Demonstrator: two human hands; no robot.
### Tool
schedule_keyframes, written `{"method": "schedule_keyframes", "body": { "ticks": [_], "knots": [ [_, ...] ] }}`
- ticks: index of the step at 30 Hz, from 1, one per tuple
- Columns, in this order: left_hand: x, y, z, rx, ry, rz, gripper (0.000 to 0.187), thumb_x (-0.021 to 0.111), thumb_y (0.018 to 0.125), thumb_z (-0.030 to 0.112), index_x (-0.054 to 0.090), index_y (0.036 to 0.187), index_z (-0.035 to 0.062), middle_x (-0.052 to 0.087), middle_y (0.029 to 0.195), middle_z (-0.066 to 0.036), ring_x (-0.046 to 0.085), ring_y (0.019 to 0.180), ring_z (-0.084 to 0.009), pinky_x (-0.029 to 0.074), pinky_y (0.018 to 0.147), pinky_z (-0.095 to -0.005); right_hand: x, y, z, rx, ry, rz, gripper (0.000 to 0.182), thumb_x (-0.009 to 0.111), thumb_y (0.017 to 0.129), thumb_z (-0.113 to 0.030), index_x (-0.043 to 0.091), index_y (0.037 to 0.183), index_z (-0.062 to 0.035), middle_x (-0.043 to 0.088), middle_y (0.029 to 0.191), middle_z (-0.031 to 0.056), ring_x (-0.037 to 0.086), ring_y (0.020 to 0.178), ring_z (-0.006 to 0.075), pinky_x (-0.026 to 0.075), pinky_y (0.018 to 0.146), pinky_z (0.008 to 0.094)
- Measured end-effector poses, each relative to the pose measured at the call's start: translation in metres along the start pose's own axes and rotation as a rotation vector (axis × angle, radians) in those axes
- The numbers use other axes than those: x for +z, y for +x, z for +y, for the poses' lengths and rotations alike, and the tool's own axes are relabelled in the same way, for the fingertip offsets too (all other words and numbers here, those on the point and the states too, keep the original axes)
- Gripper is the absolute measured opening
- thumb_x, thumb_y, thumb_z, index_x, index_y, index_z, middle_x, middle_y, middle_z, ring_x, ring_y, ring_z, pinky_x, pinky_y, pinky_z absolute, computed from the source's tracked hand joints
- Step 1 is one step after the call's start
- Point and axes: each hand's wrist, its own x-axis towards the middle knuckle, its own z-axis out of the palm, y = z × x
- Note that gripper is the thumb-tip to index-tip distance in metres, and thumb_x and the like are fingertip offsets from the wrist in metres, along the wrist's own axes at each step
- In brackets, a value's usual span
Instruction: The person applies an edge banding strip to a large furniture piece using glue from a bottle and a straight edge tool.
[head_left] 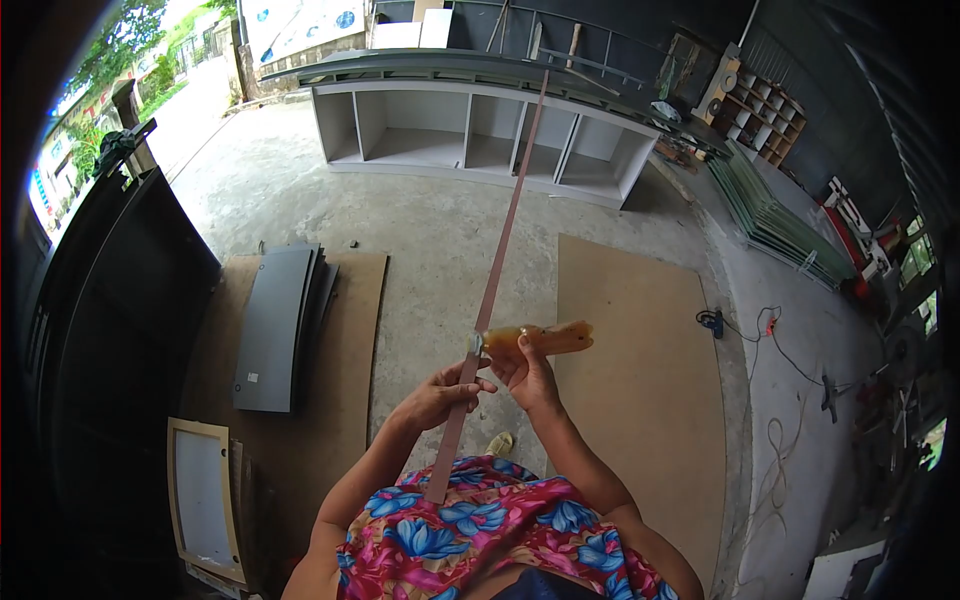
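A long, narrow brown strip (505, 245) runs from against my floral clothing away to the far workbench. My left hand (445, 397) is closed around the strip near its close end, thumb across the top. My right hand (530, 382) grips an amber, squashed-looking plastic bottle (560, 339), held sideways with the thumb pressed on its side. The bottle's pale, metallic-looking tip (477, 344) lies right over the strip, just beyond my left fingers.
A white open-fronted cabinet (415, 125) carries a dark top (430, 66). Brown boards (640, 400) lie on the concrete floor, with dark panels (275, 330) stacked at left. Green panels (780, 215) lean at right; cables and a blue tool (710, 322) lie nearby.
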Motion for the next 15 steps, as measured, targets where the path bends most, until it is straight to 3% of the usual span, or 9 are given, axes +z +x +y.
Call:
{"method": "schedule_keyframes", "body": {
  "ticks": [9, 15],
  "knots": [
    [0.019, -0.035, 0.000, 0.031, 0.153, -0.010, 0.057, 0.065, 0.083, 0.016, 0.039, 0.132, 0.0030, 0.063, 0.098, -0.004, 0.050, 0.070, -0.0044, 0.041, 0.065, -0.0185, 0.007, 0.003, 0.001, -0.070, 0.015, 0.050, 0.033, 0.064, 0.084, -0.027, 0.052, 0.110, -0.0093, 0.064, 0.101, 0.0088, 0.063, 0.093, 0.0200, 0.049, 0.081, 0.0352],
    [0.022, -0.048, 0.004, 0.024, 0.256, 0.044, 0.051, 0.062, 0.085, 0.020, 0.043, 0.130, 0.0056, 0.065, 0.090, -0.001, 0.050, 0.069, -0.0032, 0.041, 0.065, -0.0190, 0.010, -0.037, 0.016, 0.058, 0.062, 0.012, 0.034, 0.065, 0.084, -0.027, 0.052, 0.111, -0.0113, 0.064, 0.101, 0.0065, 0.061, 0.095, 0.0205, 0.047, 0.085, 0.0374]
  ]
}}
